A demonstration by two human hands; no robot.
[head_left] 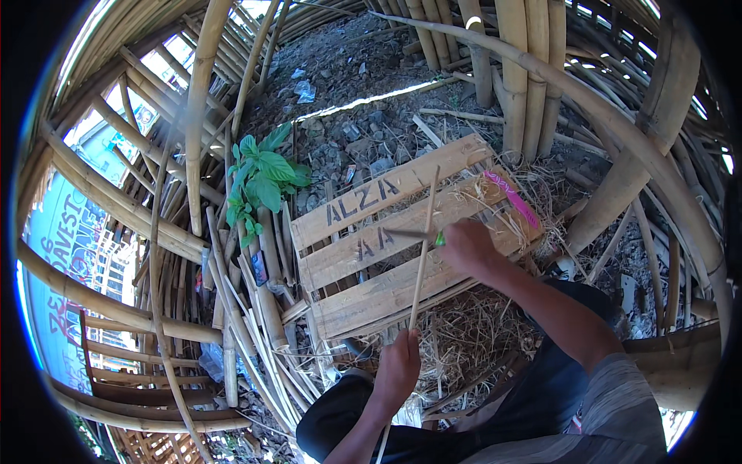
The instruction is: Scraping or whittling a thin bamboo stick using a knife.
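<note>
My left hand [399,366] is closed around a thin bamboo strip [422,272], which stands up at a slight tilt above a wooden slatted crate [325,233]. The strip's lower end runs on below my fist. My right hand [466,246] grips a knife by its green handle, mostly hidden in the fingers. Its blade [406,233] points left and crosses the strip around mid-length; whether it touches the strip I cannot tell.
Pale split strips [251,329] lie in a bundle left of the crate. A leafy green plant [267,174] grows beyond them. Shavings [471,340] cover the ground before the crate. Thick bamboo poles [516,85] stand at the far right, and a bamboo lattice [116,309] walls the left.
</note>
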